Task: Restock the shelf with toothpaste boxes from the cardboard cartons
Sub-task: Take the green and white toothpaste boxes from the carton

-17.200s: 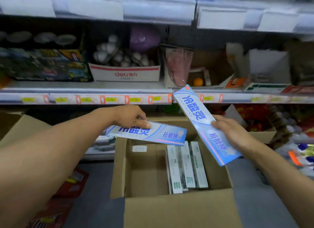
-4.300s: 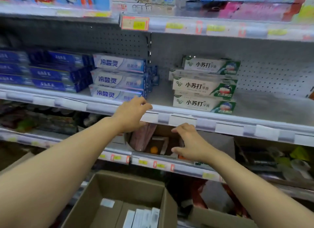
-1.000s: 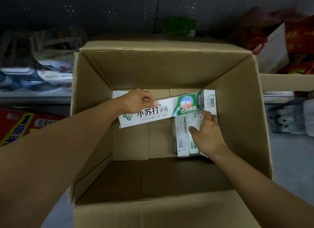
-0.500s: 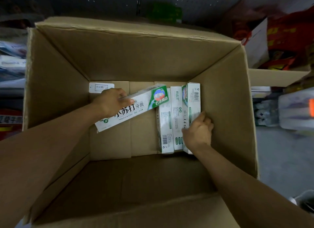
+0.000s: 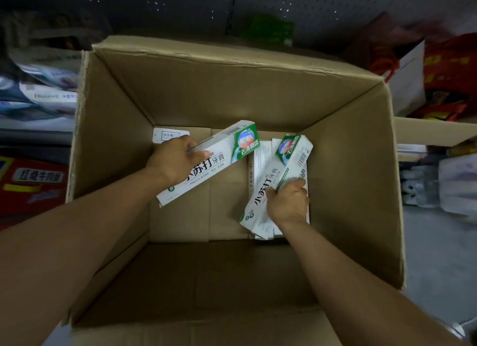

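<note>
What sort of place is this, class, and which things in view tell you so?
Probably a shop aisle during restocking: dark pegboard shelf backing, packaged goods on low shelves, and a large brown cardboard carton of green-and-white toothpaste boxes.

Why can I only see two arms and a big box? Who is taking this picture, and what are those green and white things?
A person wears a camera on their head, so you see what they see, looking down. The cardboard carton is open. The left hand holds one toothpaste box. The right hand grips a second toothpaste box, tilted up off a few more boxes lying on the carton's floor. These go on a shop shelf.
</note>
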`<state>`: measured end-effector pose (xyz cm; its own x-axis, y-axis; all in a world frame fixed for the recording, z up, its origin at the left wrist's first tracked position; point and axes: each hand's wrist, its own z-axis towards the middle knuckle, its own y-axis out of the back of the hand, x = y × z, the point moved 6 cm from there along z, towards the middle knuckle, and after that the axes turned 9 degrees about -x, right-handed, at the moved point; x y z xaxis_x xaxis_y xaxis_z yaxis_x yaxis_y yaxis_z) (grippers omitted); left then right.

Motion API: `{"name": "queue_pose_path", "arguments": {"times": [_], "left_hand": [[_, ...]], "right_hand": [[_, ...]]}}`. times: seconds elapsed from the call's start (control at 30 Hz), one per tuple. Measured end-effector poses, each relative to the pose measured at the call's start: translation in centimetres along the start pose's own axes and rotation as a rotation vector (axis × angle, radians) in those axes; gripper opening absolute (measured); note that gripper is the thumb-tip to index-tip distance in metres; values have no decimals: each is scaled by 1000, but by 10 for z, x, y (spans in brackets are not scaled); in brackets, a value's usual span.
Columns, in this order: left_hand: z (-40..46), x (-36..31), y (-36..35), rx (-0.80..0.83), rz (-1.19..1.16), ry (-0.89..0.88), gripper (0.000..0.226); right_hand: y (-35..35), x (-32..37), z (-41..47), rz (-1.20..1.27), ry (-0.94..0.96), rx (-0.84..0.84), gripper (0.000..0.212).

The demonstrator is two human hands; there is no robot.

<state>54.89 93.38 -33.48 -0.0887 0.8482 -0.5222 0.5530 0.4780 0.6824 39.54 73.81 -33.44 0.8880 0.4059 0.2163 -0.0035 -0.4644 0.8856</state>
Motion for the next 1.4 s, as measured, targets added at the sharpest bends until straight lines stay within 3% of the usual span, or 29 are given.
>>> {"name": "queue_pose_path", "arguments": {"times": [0.1, 0.2, 0.33, 0.43, 0.57, 0.73, 0.9, 1.0, 1.07, 1.27, 1.4], "left_hand": [[-5, 1, 2, -18, -35, 33, 36], [-9, 2, 2, -22, -42, 48, 36], [-14, -1, 2, -51, -94, 61, 37], [-17, -1, 0, -72, -110, 70, 37], [-19, 2, -4, -87, -84, 83, 38], [-26, 6, -10, -100, -89, 97, 38], [-34, 4, -13, -101, -51, 92, 39], [-39, 6, -17, -108, -54, 104, 39], [-42, 7, -19, -111, -50, 113, 40], [-53, 12, -13, -151, -76, 136, 37], [-59, 14, -5, -187, -106, 158, 37]], "right_hand": [[-9, 2, 1, 50, -32, 36, 75], [1, 3, 4, 79, 20, 76, 77], [37, 26, 21, -284, 493, -68, 74], [31, 43, 34, -617, 873, 37, 74], [23, 49, 32, -700, 1144, -45, 48], [25, 43, 32, -755, 1209, -84, 52], [22, 37, 39, -853, 1231, 100, 52], [19, 46, 45, -922, 1330, 140, 68], [10, 45, 46, -1045, 1411, 190, 62], [1, 55, 39, -1061, 1509, 217, 47], [10, 62, 36, -1037, 1543, 104, 42]]}}
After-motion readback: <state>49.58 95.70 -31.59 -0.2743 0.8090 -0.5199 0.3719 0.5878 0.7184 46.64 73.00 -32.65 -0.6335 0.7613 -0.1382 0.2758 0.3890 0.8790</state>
